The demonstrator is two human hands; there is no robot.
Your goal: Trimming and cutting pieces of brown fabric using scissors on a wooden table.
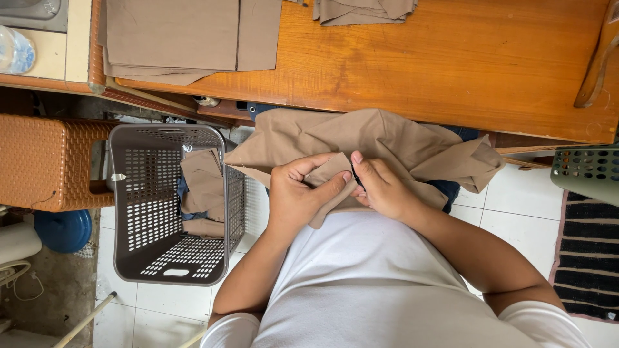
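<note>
Tan cloth (387, 138) is spread over the person's lap, just below the edge of the wooden table (464, 64). A folded corner of it is pinched by the left hand (298, 193), whose thumb and fingers are clamped on the fabric. The same fold is gripped from the other side by the right hand (382, 188), fingers closed together on it, and the two hands are touching. Beside the left arm, a grey plastic basket (129, 212) is seen on the tiled floor with more tan pieces inside. Flat tan pieces (174, 35) are stacked on the table's far left part.
</note>
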